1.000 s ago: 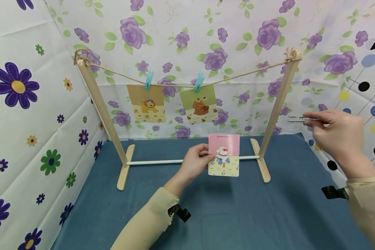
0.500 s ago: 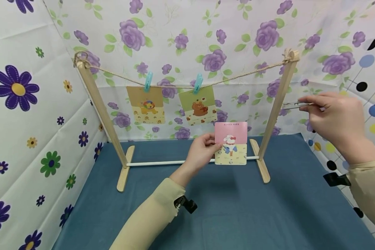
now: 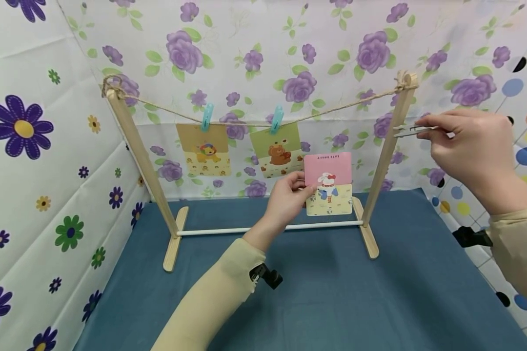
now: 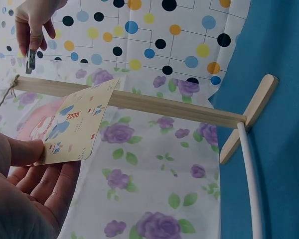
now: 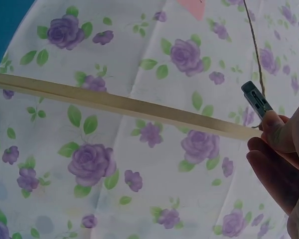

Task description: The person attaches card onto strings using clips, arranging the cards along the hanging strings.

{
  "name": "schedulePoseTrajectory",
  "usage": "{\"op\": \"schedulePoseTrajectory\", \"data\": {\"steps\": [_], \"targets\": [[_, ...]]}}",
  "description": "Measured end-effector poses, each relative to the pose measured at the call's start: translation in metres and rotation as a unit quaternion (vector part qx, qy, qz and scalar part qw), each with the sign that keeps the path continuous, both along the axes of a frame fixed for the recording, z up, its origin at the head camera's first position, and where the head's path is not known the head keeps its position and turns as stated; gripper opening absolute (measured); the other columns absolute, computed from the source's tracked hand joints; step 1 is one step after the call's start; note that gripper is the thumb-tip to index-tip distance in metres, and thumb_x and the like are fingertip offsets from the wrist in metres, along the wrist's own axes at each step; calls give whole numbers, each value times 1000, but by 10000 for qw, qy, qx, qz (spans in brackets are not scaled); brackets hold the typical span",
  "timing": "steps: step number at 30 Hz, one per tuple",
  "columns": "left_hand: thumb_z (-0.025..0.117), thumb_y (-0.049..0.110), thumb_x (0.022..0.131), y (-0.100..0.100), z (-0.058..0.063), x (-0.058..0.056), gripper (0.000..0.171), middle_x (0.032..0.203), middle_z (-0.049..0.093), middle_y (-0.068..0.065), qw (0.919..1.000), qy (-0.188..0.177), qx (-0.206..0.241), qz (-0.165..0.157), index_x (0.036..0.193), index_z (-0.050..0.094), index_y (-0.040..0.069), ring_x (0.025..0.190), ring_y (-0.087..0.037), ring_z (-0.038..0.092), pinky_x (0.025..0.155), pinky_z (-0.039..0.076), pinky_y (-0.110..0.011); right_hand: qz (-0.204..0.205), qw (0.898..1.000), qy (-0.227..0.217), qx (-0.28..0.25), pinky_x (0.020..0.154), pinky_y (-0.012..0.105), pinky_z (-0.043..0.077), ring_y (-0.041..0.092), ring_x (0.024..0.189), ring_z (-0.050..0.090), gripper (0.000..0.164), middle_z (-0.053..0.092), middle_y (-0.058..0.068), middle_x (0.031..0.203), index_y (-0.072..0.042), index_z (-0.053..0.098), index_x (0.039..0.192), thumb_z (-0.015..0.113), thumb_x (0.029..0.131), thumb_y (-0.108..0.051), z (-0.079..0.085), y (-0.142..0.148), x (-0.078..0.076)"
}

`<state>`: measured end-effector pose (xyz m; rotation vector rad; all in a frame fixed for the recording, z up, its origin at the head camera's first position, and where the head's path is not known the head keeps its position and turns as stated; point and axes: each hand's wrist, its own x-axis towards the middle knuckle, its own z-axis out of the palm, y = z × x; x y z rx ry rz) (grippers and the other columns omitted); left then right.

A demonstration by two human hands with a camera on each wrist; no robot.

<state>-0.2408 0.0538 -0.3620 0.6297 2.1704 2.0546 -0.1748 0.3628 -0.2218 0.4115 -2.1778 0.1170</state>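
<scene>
My left hand (image 3: 287, 200) pinches the left edge of a pink and yellow card (image 3: 328, 185) with a white rabbit figure, thumb in front and fingers behind. The card is held up below the twine (image 3: 338, 109), right of the two hanging cards. My right hand (image 3: 470, 141) pinches a grey clothespin (image 3: 406, 130) by its tail end, its nose pointing left and overlapping the right post in the head view. In the right wrist view the clothespin (image 5: 256, 97) shows between thumb and fingers. A lion card (image 3: 208, 156) and a bear card (image 3: 278, 155) hang from the twine by blue clothespins.
The twine sags between a left wooden post (image 3: 142, 161) and a right wooden post (image 3: 386, 156). A white rod (image 3: 219, 231) joins their feet low over the blue cloth (image 3: 290, 302). Floral sheets (image 3: 254, 29) stand behind and at the sides.
My left hand has raised the rabbit card and moved it rightward. My right hand has lifted the grey clothespin and brought it a little left, toward the right post.
</scene>
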Motion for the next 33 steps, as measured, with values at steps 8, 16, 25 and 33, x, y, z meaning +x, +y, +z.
{"op": "schedulePoseTrajectory", "data": {"steps": [8, 16, 25, 33], "targets": [[71, 14, 106, 9, 12, -2, 22, 105, 78, -6, 9998, 121, 144, 4, 125, 72, 4, 86, -17, 70, 70, 58, -35, -96, 9998, -178, -94, 57, 11, 22, 41, 78, 72, 28, 79, 23, 99, 5, 82, 108, 56, 99, 4, 11, -8, -4], [72, 14, 105, 19, 24, -7, 19, 100, 78, -3, 9993, 204, 269, 161, 123, 73, 7, 86, -16, 69, 71, 56, -39, 170, 9998, -50, 64, 57, 16, 25, 38, 76, 73, 23, 79, 21, 100, 2, 83, 109, 63, 98, 2, 25, -14, -11], [71, 13, 106, 30, 34, -9, 24, 100, 77, -3, 9983, 300, 443, 226, 127, 72, 4, 86, -15, 69, 68, 55, -34, 194, 9996, -92, 188, 60, 23, 29, 39, 79, 72, 22, 79, 22, 102, 1, 83, 112, 64, 100, 1, 40, -26, -16], [70, 12, 106, 37, 40, -11, 24, 99, 76, -5, 9979, 394, 452, 256, 128, 71, 3, 83, -14, 66, 63, 49, -28, -91, 9983, -575, 51, 68, 45, 47, 41, 92, 71, 22, 78, 22, 109, 0, 81, 118, 66, 101, -2, 54, -36, -22]]}}
